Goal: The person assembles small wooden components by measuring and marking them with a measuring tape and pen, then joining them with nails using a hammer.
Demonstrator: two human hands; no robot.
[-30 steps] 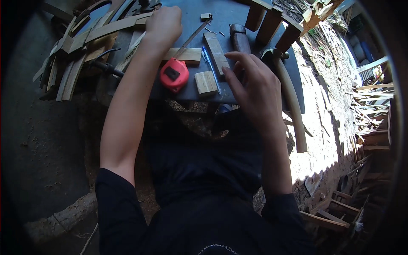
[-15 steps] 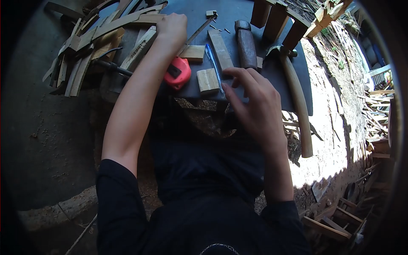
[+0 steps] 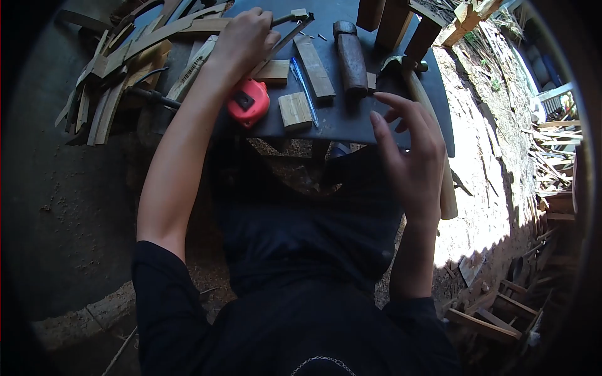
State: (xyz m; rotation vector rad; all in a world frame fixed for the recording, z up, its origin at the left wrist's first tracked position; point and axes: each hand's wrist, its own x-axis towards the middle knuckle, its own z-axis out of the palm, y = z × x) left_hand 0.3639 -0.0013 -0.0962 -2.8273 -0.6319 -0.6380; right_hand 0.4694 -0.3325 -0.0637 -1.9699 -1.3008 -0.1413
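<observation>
My left hand (image 3: 248, 39) is closed at the top of the table around a narrow metal tool (image 3: 287, 39) that looks like a hacksaw; its grip is hidden by my fingers. Below that wrist lies a red tape measure (image 3: 249, 103). My right hand (image 3: 411, 138) hovers with fingers apart and holds nothing, near the wooden handle of a hammer (image 3: 421, 94). Between the hands are a small wood block (image 3: 295, 111), a blue pen (image 3: 303, 88), a flat wood strip (image 3: 315, 67) and a dark, thick wooden tool or mallet (image 3: 351, 59).
A heap of wood offcuts (image 3: 119, 69) covers the table's left side. Upright wood pieces (image 3: 395, 25) stand at the back right. Several small nail-like bits (image 3: 322, 37) lie near the strip. Scrap wood (image 3: 555, 163) is piled on the ground at the right.
My right hand has moved right, away from the pen and block toward the hammer handle. My left hand has turned and lifted the metal tool slightly. The view has shifted a little.
</observation>
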